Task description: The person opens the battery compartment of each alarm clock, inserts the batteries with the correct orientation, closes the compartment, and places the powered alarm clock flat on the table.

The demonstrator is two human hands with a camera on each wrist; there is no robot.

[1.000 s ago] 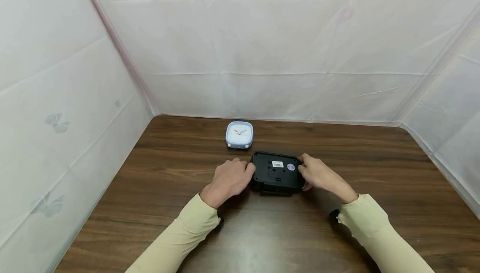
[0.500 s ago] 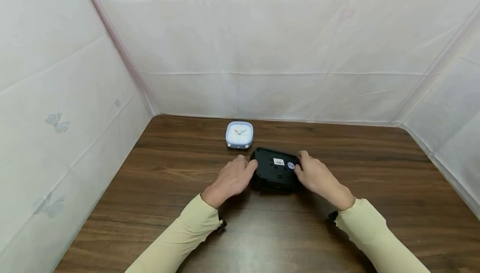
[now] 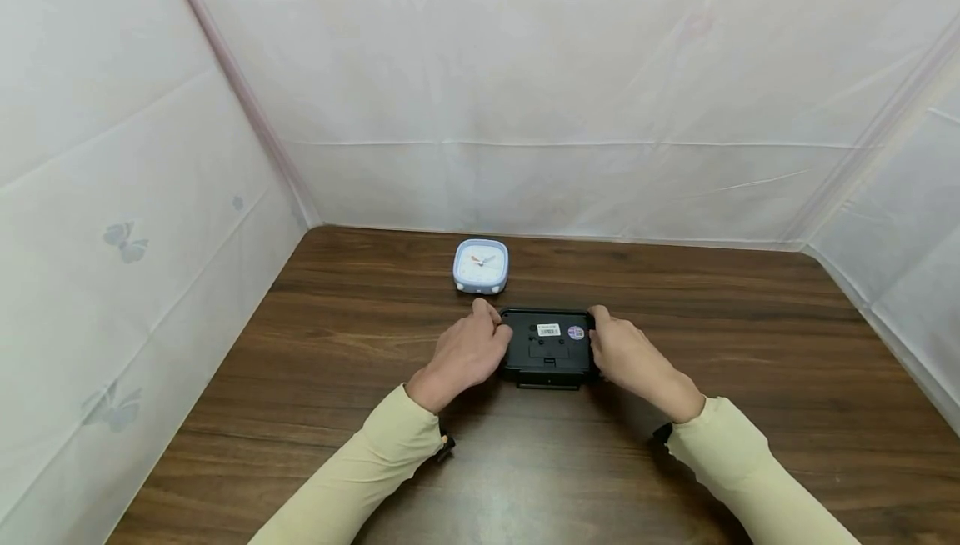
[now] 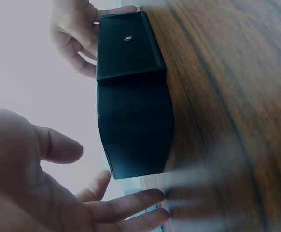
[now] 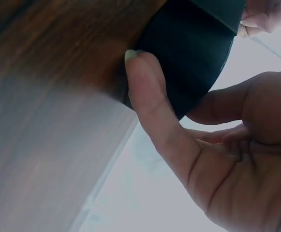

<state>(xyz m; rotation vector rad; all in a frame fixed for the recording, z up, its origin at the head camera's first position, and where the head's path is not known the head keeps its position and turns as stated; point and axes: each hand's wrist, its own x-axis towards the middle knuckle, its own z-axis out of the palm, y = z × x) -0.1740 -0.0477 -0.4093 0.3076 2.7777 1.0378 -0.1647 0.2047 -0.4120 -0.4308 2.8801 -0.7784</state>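
Note:
A black boxy device (image 3: 540, 345) lies back side up on the brown table, its battery cover, barcode label and round purple sticker showing in the head view. At its left end is my left hand (image 3: 461, 353). In the left wrist view that hand's thumb (image 4: 63, 147) stands apart from the black casing (image 4: 135, 121), its fingers loosely extended near the end. My right hand (image 3: 633, 357) holds the right end. The right wrist view has one finger (image 5: 147, 87) against the casing's end and the thumb touching another edge. The device's underside is hidden.
Behind the device a small light-blue alarm clock (image 3: 481, 267) lies with its dial up. White sheeting (image 3: 562, 112) stands along the back and both sides of the wooden table (image 3: 337, 320).
Half a second ago the device sat askew and tilted; now it lies straighter and flatter. My right hand has shifted slightly left over the last second. The alarm clock has stayed in place.

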